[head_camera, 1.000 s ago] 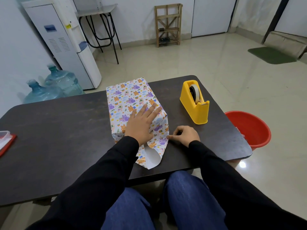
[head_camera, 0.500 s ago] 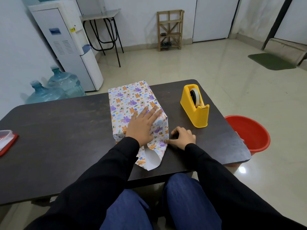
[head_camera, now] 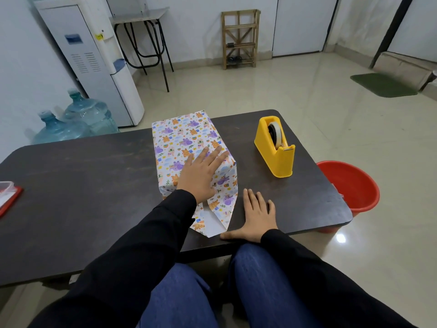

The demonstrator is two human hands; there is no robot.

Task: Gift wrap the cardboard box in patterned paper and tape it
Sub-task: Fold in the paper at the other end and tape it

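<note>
1. At the left edge of the frame, a red tray (head_camera: pixel 10 201) sits on the table (head_camera: pixel 82 197), well apart from the work.
2. In the upper left, two bottles (head_camera: pixel 61 129) and a cooler (head_camera: pixel 94 67) stand on the floor behind the table.
3. In the middle of the frame, the box (head_camera: pixel 179 138) lies on the table. The paper (head_camera: pixel 227 183) already covers its top and its right side.
4. The left hand (head_camera: pixel 201 176) lies flat on top of the box, at the near end. Its fingers are straight and grip nothing. I think it presses down so the box does not slide and the paper stays tight.
5. Just below the box, a flap (head_camera: pixel 212 223) of paper lies on the table. It is folded to a point and its white side shows. It looks like it still needs folding up and taping.
6. The right hand (head_camera: pixel 257 216) rests flat on the table, just right of the flap. Its fingers are spread apart and hold nothing. The thumb points at the flap tip, but I cannot tell if it touches.
7. Right of the middle, the yellow tape (head_camera: pixel 275 150) stands near the box. That is the right hand's side, so it is easy to reach.
8. At the right edge, a red bucket (head_camera: pixel 350 185) sits on the floor by the table corner.
</note>
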